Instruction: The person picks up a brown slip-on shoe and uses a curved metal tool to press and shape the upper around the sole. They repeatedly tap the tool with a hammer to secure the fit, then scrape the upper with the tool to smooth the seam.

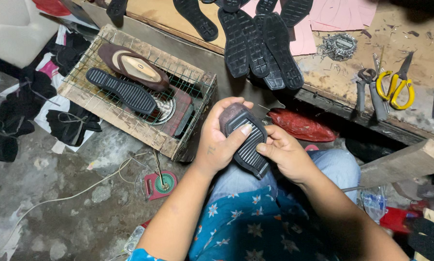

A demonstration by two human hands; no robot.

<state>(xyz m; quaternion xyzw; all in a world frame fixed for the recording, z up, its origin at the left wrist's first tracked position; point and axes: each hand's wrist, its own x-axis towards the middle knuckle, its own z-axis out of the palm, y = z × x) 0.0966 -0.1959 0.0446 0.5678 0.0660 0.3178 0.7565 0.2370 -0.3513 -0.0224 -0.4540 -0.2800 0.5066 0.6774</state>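
Note:
A dark shoe with a ribbed black sole (246, 140) is held sole-up over my lap. My left hand (218, 137) wraps around its toe end, thumb pressed on the sole. My right hand (285, 153) grips the heel end from the right, fingers touching the sole's edge. Both hands are closed on the same shoe.
A wire-mesh wooden crate (178, 65) at left carries a black sole (122, 90) and a brown shoe bottom (133, 66). Several black soles (260, 43) hang over the workbench edge. Yellow-handled scissors (396, 86), pliers (367, 92), a pile of nails (339, 47) and a red bag (301, 124) lie nearby.

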